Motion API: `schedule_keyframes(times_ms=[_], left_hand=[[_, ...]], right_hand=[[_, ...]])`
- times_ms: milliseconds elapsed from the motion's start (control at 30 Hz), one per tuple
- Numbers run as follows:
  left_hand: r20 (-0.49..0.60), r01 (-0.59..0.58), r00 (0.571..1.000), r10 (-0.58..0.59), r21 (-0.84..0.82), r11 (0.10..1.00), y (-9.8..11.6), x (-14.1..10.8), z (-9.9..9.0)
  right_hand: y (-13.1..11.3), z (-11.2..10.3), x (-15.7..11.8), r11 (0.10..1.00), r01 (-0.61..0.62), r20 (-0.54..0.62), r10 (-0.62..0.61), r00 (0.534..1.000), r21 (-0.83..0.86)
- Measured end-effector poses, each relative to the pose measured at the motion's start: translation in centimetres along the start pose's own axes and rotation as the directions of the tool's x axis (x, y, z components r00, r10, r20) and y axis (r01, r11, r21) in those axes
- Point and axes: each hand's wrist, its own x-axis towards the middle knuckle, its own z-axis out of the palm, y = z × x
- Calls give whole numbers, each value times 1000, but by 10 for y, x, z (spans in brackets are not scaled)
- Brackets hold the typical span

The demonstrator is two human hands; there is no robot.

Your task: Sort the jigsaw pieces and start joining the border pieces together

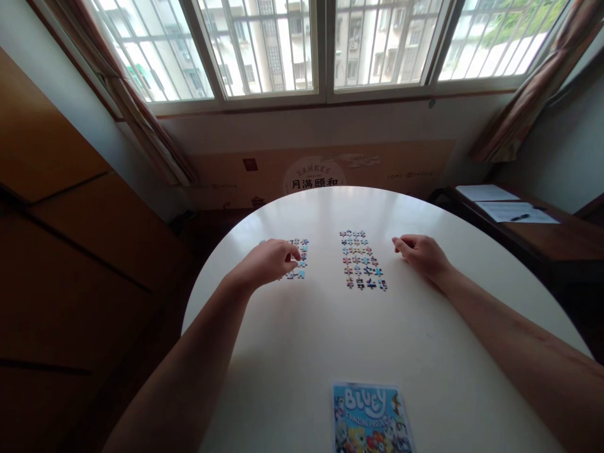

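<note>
Small jigsaw puzzle pieces lie in two groups on a white round table [302,340]. My left hand [268,263] is over the left group of puzzle pieces [302,257] and covers part of it. Its thumb and forefinger are bent close together; whatever is between them is too small to make out. Neat rows form the right group of puzzle pieces [358,260]. To the right of these rows, my right hand [419,251] rests at the tabletop with its fingers curled in, apart from the pieces, and nothing shows at its fingertips.
A blue "Bluey" picture sheet [370,418] lies near the table's front edge. Brown furniture at the right holds papers [516,212] and a dark pen [520,218]. Wooden cabinets [70,264] stand at the left. Behind the table are a printed carton [207,165] and barred windows.
</note>
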Motion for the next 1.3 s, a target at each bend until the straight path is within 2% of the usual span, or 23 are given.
schedule_keyframes(times_ms=[67,133,200,267,367,467,667,833,1000,1167,1233,1300], left_hand=[[48,40,998,-41,23,999,4,-2,-1],[42,78,996,-80,41,996,7,-3,-4],[-9,125,992,-125,54,991,7,-3,-6],[-115,170,980,-162,67,983,5,-2,-9],[-282,246,934,-219,63,967,1,0,-12],[-383,313,880,-281,22,949,-3,1,-12],[-515,314,797,-314,-90,945,-15,1,-16],[-617,309,708,-344,-167,936,-29,1,-18],[-621,312,671,-404,-257,915,-41,5,-13],[-581,396,632,-512,-326,859,-70,9,-1],[-560,453,630,-539,-299,840,-82,11,4],[-545,470,645,-535,-269,841,-89,12,9]], right_hand=[[0,0,0,1000,0,6,0,1000,1],[1,0,0,1000,2,12,-2,1000,1],[1,1,0,1000,2,15,-2,1000,0],[0,1,0,1000,1,16,-1,1000,-1],[0,1,0,1000,3,20,-3,1000,-3],[-1,1,0,1000,9,25,-9,1000,-6],[-2,0,-2,1000,20,32,-19,999,-15],[-1,0,-2,999,22,33,-21,999,-27],[-2,1,-3,999,22,41,-20,999,-35],[-2,1,-3,999,23,49,-22,999,-35],[-2,1,-3,999,23,49,-21,999,-37],[-2,2,-3,999,22,48,-20,999,-39]])
